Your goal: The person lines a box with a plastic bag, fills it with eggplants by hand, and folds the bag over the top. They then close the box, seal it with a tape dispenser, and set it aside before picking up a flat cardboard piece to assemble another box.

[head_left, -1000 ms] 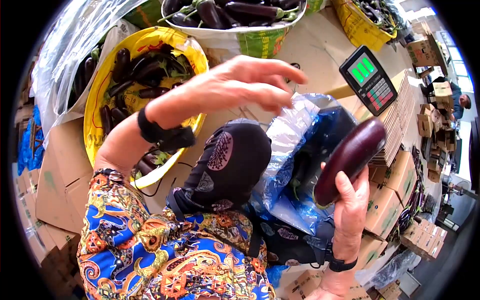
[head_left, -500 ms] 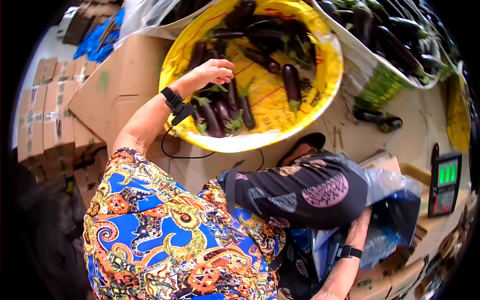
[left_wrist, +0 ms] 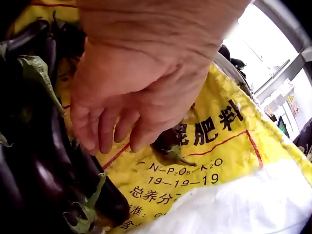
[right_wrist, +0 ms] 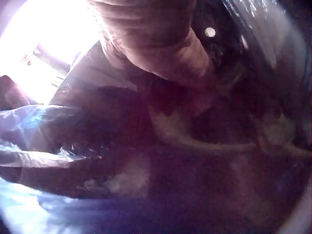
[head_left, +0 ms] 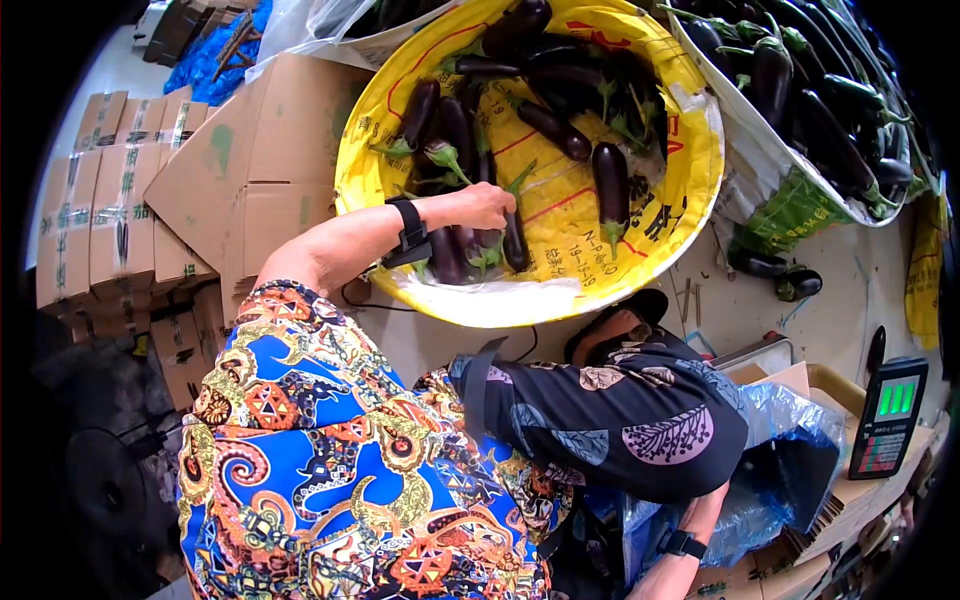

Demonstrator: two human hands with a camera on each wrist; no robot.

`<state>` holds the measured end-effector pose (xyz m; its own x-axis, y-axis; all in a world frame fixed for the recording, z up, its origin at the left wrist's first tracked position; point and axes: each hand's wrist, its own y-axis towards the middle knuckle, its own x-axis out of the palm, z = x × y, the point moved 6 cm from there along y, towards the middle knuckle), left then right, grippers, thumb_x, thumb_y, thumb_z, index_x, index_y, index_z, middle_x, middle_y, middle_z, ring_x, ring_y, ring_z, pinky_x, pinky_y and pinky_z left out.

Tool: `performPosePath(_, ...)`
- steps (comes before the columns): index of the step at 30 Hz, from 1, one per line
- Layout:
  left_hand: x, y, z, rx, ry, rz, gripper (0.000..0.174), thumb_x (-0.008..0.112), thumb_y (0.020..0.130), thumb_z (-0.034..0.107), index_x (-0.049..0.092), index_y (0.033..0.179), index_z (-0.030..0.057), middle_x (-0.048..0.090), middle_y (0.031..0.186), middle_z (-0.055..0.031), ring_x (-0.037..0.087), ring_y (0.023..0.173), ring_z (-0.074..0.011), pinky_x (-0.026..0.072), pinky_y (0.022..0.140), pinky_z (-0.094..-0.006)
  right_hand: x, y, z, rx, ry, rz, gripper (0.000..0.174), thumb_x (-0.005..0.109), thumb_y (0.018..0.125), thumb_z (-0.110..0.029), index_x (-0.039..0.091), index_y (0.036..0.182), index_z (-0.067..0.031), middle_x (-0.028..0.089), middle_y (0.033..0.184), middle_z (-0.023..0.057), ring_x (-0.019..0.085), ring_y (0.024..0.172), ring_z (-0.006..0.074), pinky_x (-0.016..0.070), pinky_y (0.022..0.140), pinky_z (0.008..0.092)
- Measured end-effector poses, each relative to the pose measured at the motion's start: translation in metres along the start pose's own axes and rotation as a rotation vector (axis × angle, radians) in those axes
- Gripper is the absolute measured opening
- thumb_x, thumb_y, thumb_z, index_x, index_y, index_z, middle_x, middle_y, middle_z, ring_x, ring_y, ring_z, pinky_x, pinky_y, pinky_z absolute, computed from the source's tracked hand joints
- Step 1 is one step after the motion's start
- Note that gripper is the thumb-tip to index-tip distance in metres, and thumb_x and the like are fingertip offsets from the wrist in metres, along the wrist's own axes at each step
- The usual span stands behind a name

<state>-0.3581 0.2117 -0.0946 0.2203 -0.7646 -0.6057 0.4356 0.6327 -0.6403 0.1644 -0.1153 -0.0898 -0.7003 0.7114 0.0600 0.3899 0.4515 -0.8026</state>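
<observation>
My left hand (head_left: 482,207) hangs over the left side of a round container (head_left: 470,312) lined with yellow sacking. Loosely bent, its fingers (left_wrist: 105,127) point down beside a small dark eggplant (left_wrist: 108,195), with nothing visible between them. Several more eggplants (head_left: 418,112) lie around, some with green stems. The right hand is hidden from the head view, behind the knee and in a blue plastic bag (head_left: 795,480). In the dim right wrist view that hand (right_wrist: 156,41) reaches among dark eggplants with pale stems (right_wrist: 204,145); I cannot tell whether it grips one.
A white-rimmed sack (head_left: 790,205) heaped with eggplants stands at the upper right, two loose eggplants (head_left: 770,270) on the floor below it. A scale display (head_left: 888,420) with green digits rises beside the bag. Flattened cardboard (head_left: 285,165) and stacked cartons (head_left: 120,215) are at the left.
The left hand swung from above the bag into the yellow-lined container, then lower toward the near eggplants. The right hand, earlier holding a large eggplant, went down into the bag. The view turned left.
</observation>
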Motion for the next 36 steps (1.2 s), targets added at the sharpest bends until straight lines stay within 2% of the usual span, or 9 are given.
performPosePath(11,0.06,0.099,0.073,-0.218,-0.581,0.281,0.083,0.075,0.08,0.044,0.041,0.138,-0.0037,0.058,0.124,-0.0268,0.058,0.115,-0.0366,0.0464,0.096,-0.0402,-0.02,-0.035,0.009,-0.053,-0.084,-0.042,0.047,0.047,0.102,-0.03,0.046,0.14,-0.0002,0.058,0.131,0.0112,0.058,0.115,0.0244,0.0472,0.099,0.0332)
performPosePath(14,0.097,0.15,0.067,-0.248,-0.693,0.32,0.069,0.074,0.084,0.032,0.042,0.136,0.0009,0.059,0.122,-0.0199,0.058,0.112,-0.0306,0.0491,0.088,-0.0398,-0.083,0.021,0.039,-0.103,-0.268,-0.052,0.048,0.048,0.102,-0.028,0.044,0.141,-0.0004,0.057,0.132,0.0109,0.058,0.114,0.0227,0.0475,0.097,0.0318)
performPosePath(19,0.099,0.141,0.087,-0.431,-1.324,0.299,0.043,0.077,0.081,0.024,0.054,0.113,0.0099,0.059,0.1,-0.0093,0.06,0.091,-0.0242,0.0513,0.073,-0.0353,-0.036,-0.012,0.007,-0.131,-0.422,0.004,0.048,0.051,0.1,-0.024,0.045,0.14,0.0013,0.057,0.13,0.0111,0.058,0.112,0.0213,0.0471,0.095,0.0321)
performPosePath(22,0.087,0.124,0.086,-0.279,-1.874,0.019,0.036,0.074,0.083,0.023,0.055,0.111,0.0087,0.062,0.103,-0.0088,0.063,0.089,-0.0232,0.0539,0.07,-0.0337,0.008,-0.033,-0.017,-0.03,-0.435,0.094,0.044,0.056,0.097,-0.018,0.049,0.135,0.0036,0.06,0.126,0.0114,0.057,0.112,0.0211,0.0452,0.096,0.0334)
performPosePath(26,0.029,0.049,0.115,-0.043,-1.821,-0.19,0.041,0.065,0.087,0.037,0.058,0.112,0.005,0.066,0.101,-0.0138,0.066,0.088,-0.0248,0.057,0.075,-0.0374,0.007,-0.029,-0.024,-0.015,-0.548,0.052,0.042,0.053,0.093,-0.013,0.055,0.131,0.0052,0.061,0.128,0.0149,0.056,0.117,0.0215,0.0429,0.099,0.0335)
performPosePath(27,0.005,0.012,0.141,-0.156,-1.679,-0.022,0.048,0.06,0.089,0.04,0.056,0.118,0.0017,0.067,0.101,-0.0176,0.067,0.084,-0.0248,0.0574,0.069,-0.0342,0.012,-0.031,-0.038,-0.11,-0.745,0.005,0.038,0.055,0.092,-0.014,0.06,0.124,0.0053,0.066,0.113,0.012,0.06,0.102,0.0189,0.0471,0.087,0.0322)
performPosePath(30,-0.02,-0.018,0.193,0.322,-1.721,-0.45,0.063,0.052,0.09,0.034,0.044,0.135,-0.0082,0.063,0.115,-0.0232,0.069,0.093,-0.0285,0.0584,0.068,-0.0293,-0.005,-0.057,-0.07,-0.129,-0.801,-0.062,0.032,0.061,0.093,-0.025,0.064,0.107,0.0037,0.062,0.078,0.0037,0.054,0.07,0.0115,0.0439,0.064,0.0277)
performPosePath(33,-0.048,-0.046,0.275,0.478,-1.401,-0.293,0.09,0.057,0.079,0.038,0.024,0.148,-0.0084,0.061,0.109,-0.0218,0.061,0.063,-0.0198,0.0465,0.047,-0.0251,0.021,-0.117,-0.139,-0.339,-0.493,-0.104,0.042,0.06,0.097,-0.027,0.058,0.13,-0.0002,0.068,0.108,0.008,0.062,0.089,0.0116,0.0487,0.079,0.0257)
performPosePath(36,-0.057,-0.055,0.362,0.706,-1.142,-0.581,0.082,0.059,0.084,0.042,0.032,0.144,-0.0069,0.06,0.118,-0.0299,0.07,0.087,-0.0299,0.0579,0.065,-0.0327,0.056,-0.164,-0.187,-0.548,-0.257,-0.305,0.067,0.06,0.096,-0.045,0.042,0.143,0.0006,0.056,0.135,0.0135,0.056,0.12,0.0189,0.0456,0.094,0.0288)
